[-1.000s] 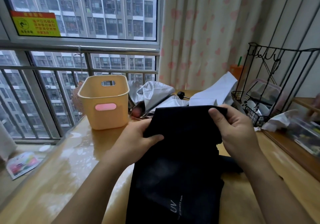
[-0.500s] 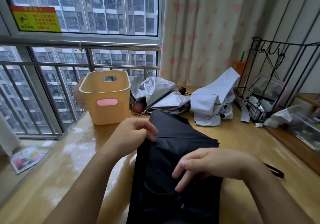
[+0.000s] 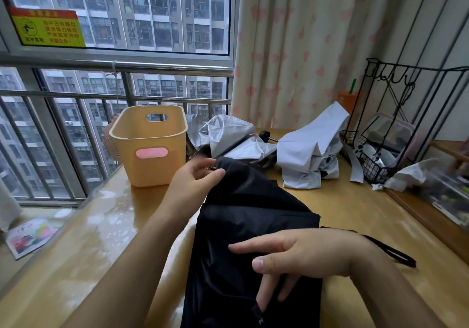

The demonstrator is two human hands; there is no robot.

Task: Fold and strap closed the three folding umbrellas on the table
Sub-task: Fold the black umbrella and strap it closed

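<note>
Here, a black umbrella (image 3: 253,226) of smooth, thin cloth lies low in the middle of the frame on a shiny wooden table (image 3: 355,213). The left hand (image 3: 195,183) pinches its top edge. The right hand (image 3: 304,254) presses flat on the cloth with fingers spread, holding nothing. Its bottom end is cut off. Two crumpled silvery umbrellas (image 3: 312,155) sit behind, beside a smooth yellow plastic bin (image 3: 149,147). A black strap (image 3: 390,251) pokes out at right.
</note>
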